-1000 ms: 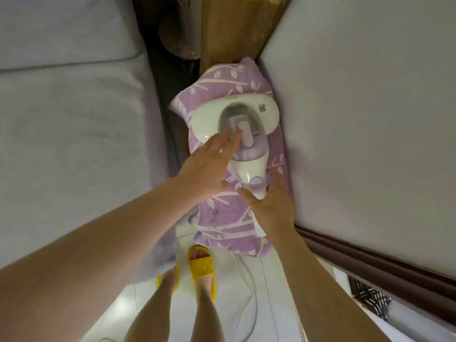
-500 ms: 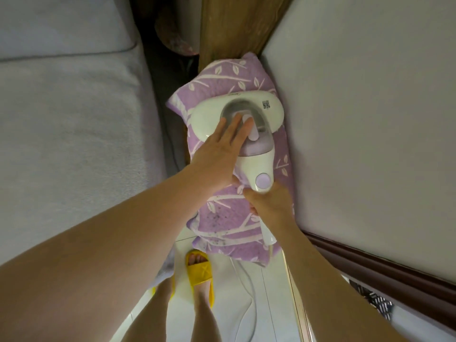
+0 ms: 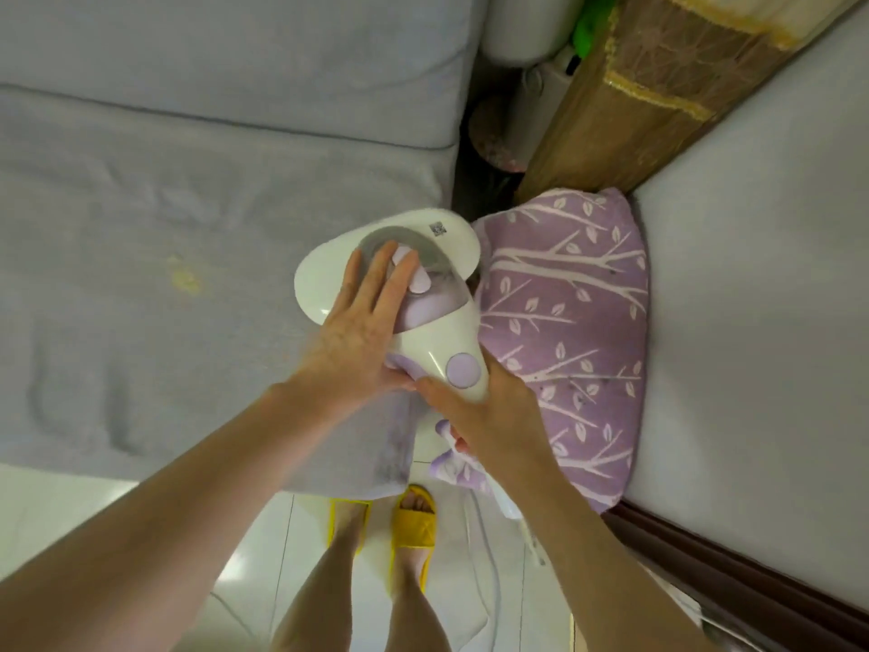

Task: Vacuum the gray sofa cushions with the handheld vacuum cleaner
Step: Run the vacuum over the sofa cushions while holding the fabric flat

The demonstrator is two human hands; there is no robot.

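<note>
gray cushion open, purple pillow crowding right

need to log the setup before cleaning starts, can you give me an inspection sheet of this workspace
surface: gray sofa cushion with a small yellow stain
job's things: white vacuum, held over the cushion's right edge
clutter: purple pillow beside the vacuum
grippers: left hand lies flat on the vacuum's top, fingers straight; right hand grips the handle
cables: white cord hangs below the right hand toward the floor
surroundings: white tile floor, yellow slippers, wooden panel, second gray cushion at right
</note>
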